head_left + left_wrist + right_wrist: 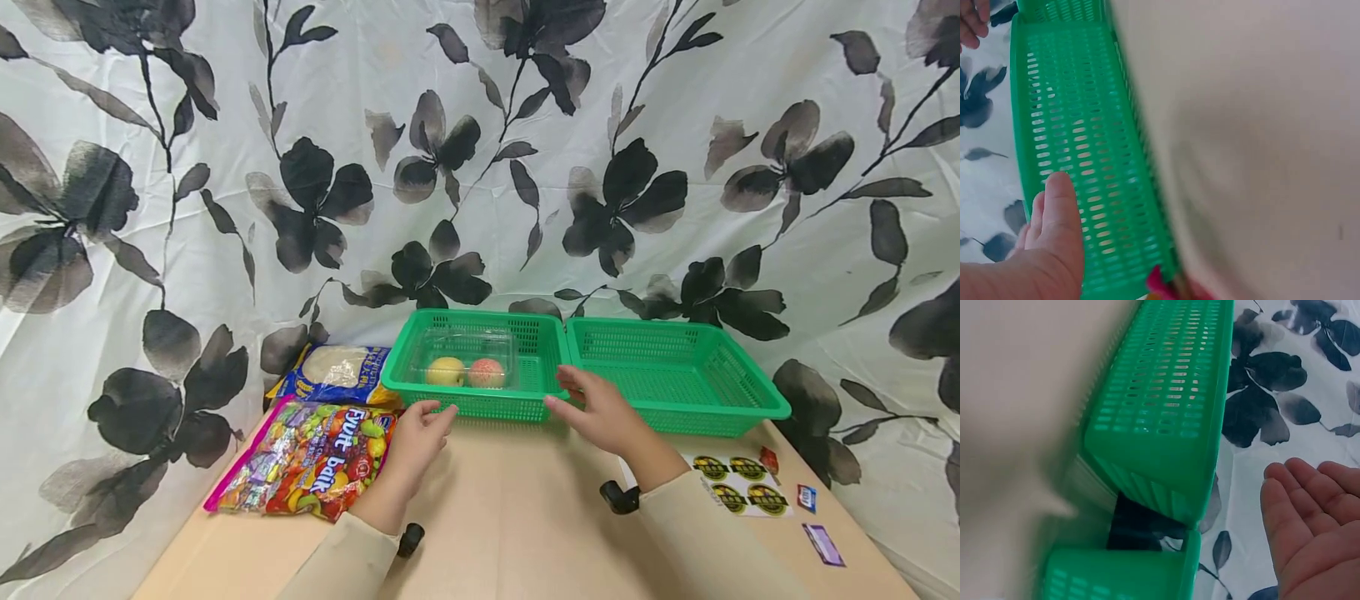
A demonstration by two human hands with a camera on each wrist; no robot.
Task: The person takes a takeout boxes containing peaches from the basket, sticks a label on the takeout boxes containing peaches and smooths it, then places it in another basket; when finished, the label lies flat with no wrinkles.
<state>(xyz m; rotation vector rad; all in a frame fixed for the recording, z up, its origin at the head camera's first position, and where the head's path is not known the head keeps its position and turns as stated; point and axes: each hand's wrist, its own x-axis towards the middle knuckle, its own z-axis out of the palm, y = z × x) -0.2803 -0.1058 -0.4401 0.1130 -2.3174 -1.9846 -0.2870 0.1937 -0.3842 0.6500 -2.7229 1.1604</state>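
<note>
Two green plastic baskets stand side by side at the back of the table. The left basket (480, 404) holds a clear plastic box (468, 354) with a yellow fruit (446, 372) and a pink fruit (486, 372) inside. My left hand (423, 429) lies open at this basket's front left corner, its thumb (1060, 212) against the mesh wall (1079, 144). My right hand (592, 408) hovers open at the front right corner, palm (1316, 519) a little away from the basket walls (1166, 406). The right basket (675, 375) is empty.
A colourful fruit candy bag (307, 457) lies left of my left hand, with a blue packet of flatbreads (337, 375) behind it. A sticker sheet (738, 483) and small loose labels (821, 543) sit at the right. A flowered curtain (480, 167) hangs behind.
</note>
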